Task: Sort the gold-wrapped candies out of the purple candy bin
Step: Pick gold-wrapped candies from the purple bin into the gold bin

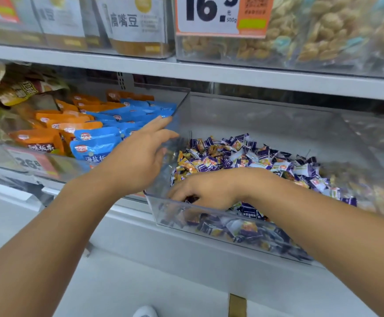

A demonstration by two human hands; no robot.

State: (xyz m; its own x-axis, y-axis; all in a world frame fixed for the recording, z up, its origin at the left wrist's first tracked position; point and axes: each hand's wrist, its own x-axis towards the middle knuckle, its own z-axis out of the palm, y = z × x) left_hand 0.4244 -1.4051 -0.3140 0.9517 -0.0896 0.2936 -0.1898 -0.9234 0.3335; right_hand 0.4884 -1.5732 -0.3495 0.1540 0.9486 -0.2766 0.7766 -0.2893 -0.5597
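The right hand (205, 191) digs into the bin (209, 223), fingers curled among purple candies; what it holds, I cannot tell. Gold candies (186, 164) lie just beyond it, toward the released left hand (140, 156).

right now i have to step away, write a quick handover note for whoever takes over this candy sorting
Left hand: open, fingers spread, above the divider between the blue-packet bin and the purple candy bin, holding nothing visible.
Right hand: down in the front left corner of the purple candy bin, fingers curled into the candies; whether its grip has one cannot be told.
Gold-wrapped candies: a cluster lies at the bin's left side, mixed among purple candies.
Done: no sorted gold pile is visible.
Left: pick out the gold ones still in the bin.
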